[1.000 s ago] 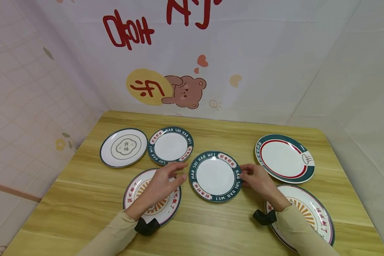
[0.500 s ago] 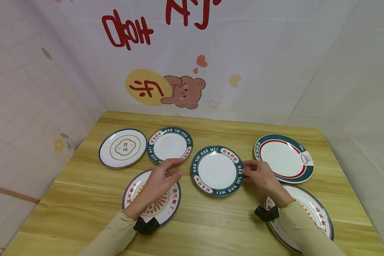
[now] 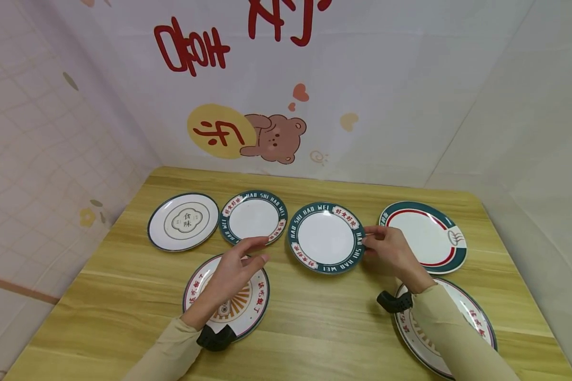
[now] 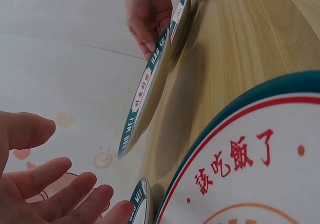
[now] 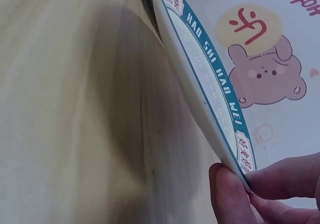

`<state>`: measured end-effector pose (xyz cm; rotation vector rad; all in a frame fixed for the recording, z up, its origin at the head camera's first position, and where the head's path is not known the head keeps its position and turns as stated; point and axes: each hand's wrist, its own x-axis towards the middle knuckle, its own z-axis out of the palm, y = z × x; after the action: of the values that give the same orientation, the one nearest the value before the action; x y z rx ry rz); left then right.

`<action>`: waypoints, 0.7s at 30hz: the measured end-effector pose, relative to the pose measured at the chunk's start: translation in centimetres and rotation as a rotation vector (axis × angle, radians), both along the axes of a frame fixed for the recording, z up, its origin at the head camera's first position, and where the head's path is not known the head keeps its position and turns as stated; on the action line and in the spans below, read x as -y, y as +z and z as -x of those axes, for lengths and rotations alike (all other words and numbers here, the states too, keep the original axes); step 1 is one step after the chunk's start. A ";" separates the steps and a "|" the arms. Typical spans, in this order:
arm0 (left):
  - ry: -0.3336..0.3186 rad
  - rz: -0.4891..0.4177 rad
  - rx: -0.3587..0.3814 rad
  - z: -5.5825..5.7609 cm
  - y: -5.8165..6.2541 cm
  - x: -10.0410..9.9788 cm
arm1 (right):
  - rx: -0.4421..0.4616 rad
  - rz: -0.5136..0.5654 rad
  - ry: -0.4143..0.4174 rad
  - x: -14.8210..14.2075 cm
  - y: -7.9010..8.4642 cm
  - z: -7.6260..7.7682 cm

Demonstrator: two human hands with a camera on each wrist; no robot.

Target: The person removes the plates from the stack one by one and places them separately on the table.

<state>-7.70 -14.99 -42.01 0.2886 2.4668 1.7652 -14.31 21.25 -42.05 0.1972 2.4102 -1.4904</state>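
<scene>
My right hand [image 3: 392, 253] pinches the right rim of a small white plate [image 3: 326, 238] with a teal lettered border. In the right wrist view the thumb and fingers grip that plate's edge [image 5: 207, 92], and a shadow shows on the wood beneath it. The left wrist view shows the plate [image 4: 145, 97] raised off the table. My left hand [image 3: 233, 278] holds nothing, its fingers spread and relaxed. It hovers over a larger plate [image 3: 255, 312] with an orange sunburst and red characters. A matching teal-bordered plate [image 3: 255, 217] lies just past the left fingertips.
A white plate with a dark blue rim [image 3: 183, 221] lies at the far left. An oval plate [image 3: 419, 235] with a teal and red border is at the back right. Another sunburst plate [image 3: 450, 317] lies partly under the right forearm. A printed cloth wall [image 3: 386, 106] borders the wooden table [image 3: 310, 333].
The teal-bordered plate in my right hand has moved away from me and slightly right, toward the back row. My left hand has barely shifted.
</scene>
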 end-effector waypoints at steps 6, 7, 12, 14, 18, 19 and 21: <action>0.009 -0.010 0.000 -0.1 0.2 0.0 | 0.007 0.008 -0.014 -0.1 0.0 0.9; 0.010 -0.011 0.000 -0.1 0.2 0.0 | 0.005 0.009 -0.015 -0.1 0.0 1.0; 0.015 -0.007 0.000 -0.1 0.3 0.1 | -0.011 0.020 -0.036 -0.2 -0.3 1.7; 0.017 -0.005 0.001 -0.1 0.3 0.1 | -0.016 0.022 -0.042 -0.2 -0.4 2.0; 0.020 -0.007 0.002 -0.1 0.3 0.1 | -0.017 0.009 -0.049 -0.2 -0.6 2.3; 0.020 -0.009 0.003 0.0 0.3 0.1 | -0.019 0.003 -0.047 -0.2 -0.6 2.3; 0.019 -0.008 0.005 0.0 0.2 0.1 | -0.021 0.003 -0.047 -0.2 -0.7 2.4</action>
<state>-7.71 -15.13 -41.77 0.2619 2.4673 1.7811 -16.74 21.42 -42.76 0.2413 2.4356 -1.5232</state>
